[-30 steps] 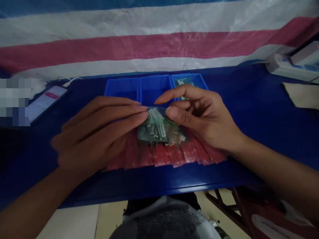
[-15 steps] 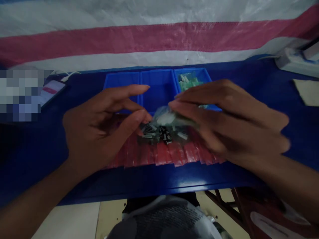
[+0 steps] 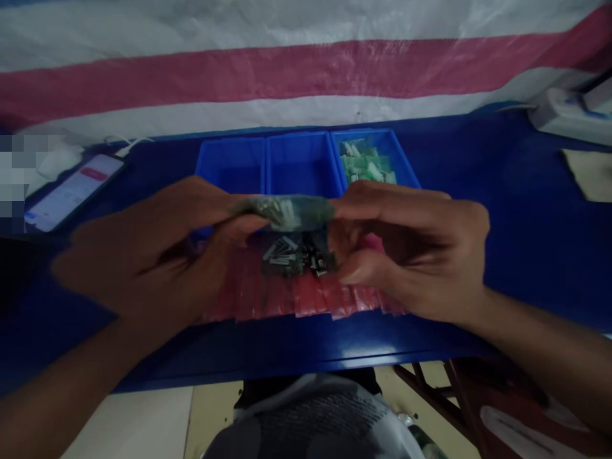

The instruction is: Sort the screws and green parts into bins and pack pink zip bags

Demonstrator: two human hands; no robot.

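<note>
My left hand (image 3: 167,248) pinches the left end of a small clear plastic bag (image 3: 291,213) with pale parts inside. At the bag's right end is my right hand (image 3: 406,248), its upper fingers against the plastic and its thumb apart below them. Under the hands lies a row of red-edged plastic bags (image 3: 310,299), with loose screws (image 3: 283,252) and dark small parts (image 3: 315,258) on top. Behind stand three blue bins; the right bin (image 3: 406,169) holds greenish bags (image 3: 366,162) of parts, while the left bin (image 3: 232,162) and middle bin (image 3: 301,162) show no contents.
A lit phone (image 3: 76,191) with a white cable lies at the left of the blue table (image 3: 459,166). At the far right are a white power strip (image 3: 568,115) and a beige piece (image 3: 590,175). A striped sheet (image 3: 306,70) hangs behind.
My left hand has moved from beside the bag to a grip on its left end. The bag is now stretched level between both hands, and my right hand has shifted left and turned.
</note>
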